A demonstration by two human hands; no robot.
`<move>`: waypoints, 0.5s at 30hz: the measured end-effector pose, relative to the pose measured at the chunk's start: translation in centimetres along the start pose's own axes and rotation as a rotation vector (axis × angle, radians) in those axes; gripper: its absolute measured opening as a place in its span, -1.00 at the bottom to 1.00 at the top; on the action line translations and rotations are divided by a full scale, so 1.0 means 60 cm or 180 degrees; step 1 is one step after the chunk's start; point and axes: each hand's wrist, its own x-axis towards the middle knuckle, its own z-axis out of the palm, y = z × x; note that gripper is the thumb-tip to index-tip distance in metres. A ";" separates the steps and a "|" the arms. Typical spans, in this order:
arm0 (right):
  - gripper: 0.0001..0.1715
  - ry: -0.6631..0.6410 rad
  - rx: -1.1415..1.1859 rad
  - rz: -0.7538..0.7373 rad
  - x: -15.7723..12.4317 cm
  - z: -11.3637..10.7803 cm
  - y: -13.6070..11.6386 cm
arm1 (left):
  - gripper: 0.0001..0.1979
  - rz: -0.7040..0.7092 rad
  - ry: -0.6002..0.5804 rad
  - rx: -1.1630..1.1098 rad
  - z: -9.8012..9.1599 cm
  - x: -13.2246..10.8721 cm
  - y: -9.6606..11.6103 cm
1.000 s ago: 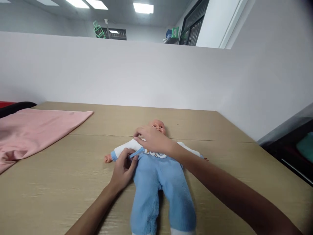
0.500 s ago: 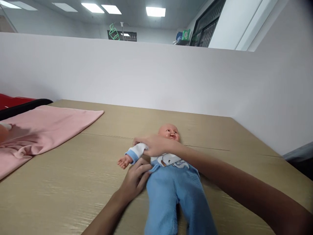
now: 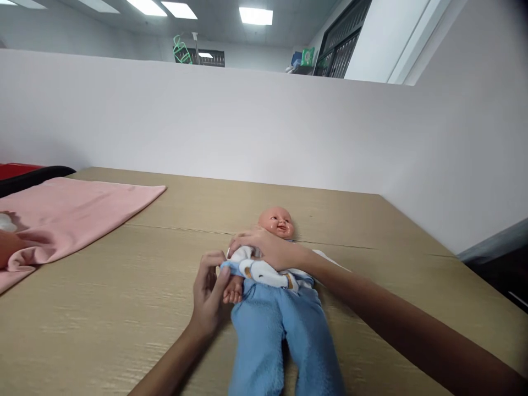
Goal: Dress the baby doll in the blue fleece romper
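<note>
A baby doll (image 3: 277,221) lies face up on the table, its feet end toward me. It wears a white shirt (image 3: 266,274) with a printed animal and blue trim, and fuzzy blue pants (image 3: 268,330). My left hand (image 3: 208,291) is closed on the blue cuff of the shirt sleeve (image 3: 231,267); the doll's small hand (image 3: 234,290) pokes out below the cuff. Reaching across the doll's chest, my right hand (image 3: 266,247) has its fingers curled over the upper part of that same sleeve. The doll's other arm is mostly hidden by my right forearm.
On the left a pink cloth (image 3: 82,206) is spread, with part of a skin-coloured object (image 3: 10,247) on it. Behind the cloth is a red item with a black edge (image 3: 37,179). A white partition (image 3: 231,126) borders the tan tabletop (image 3: 124,308) at the back and right.
The doll's arm has swung from stretched out sideways to pointing down beside its waist. My left hand has moved from the waist to the cuff. My view has shifted slightly right.
</note>
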 end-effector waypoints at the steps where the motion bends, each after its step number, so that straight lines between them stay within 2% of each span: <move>1: -0.62 -0.0076 0.0020 0.0128 -0.001 0.000 -0.010 | -0.80 -0.0510 0.0058 -0.0150 0.004 0.006 -0.002; 4: -0.61 -0.0097 0.0182 0.0641 -0.011 0.004 -0.044 | -0.65 -0.1612 0.0020 -0.0593 0.004 0.022 -0.012; 6: -0.68 0.0235 0.0221 0.0889 -0.020 0.012 -0.064 | -0.60 -0.1909 -0.0046 -0.0749 -0.002 0.028 -0.023; 8: -0.79 0.0739 0.0151 0.1098 -0.027 0.024 -0.074 | -0.58 -0.1956 -0.0149 -0.0827 -0.007 0.032 -0.033; 10: -0.79 0.1105 0.0133 0.1473 -0.029 0.035 -0.073 | -0.58 -0.1811 -0.0200 -0.0775 -0.009 0.036 -0.041; 13: -0.72 0.1198 0.0246 0.2012 -0.025 0.043 -0.056 | -0.59 -0.1605 -0.0310 -0.0673 -0.009 0.044 -0.046; 15: -0.70 0.1140 0.0284 0.2109 -0.021 0.044 -0.042 | -0.59 -0.1754 -0.0419 -0.0769 -0.010 0.051 -0.049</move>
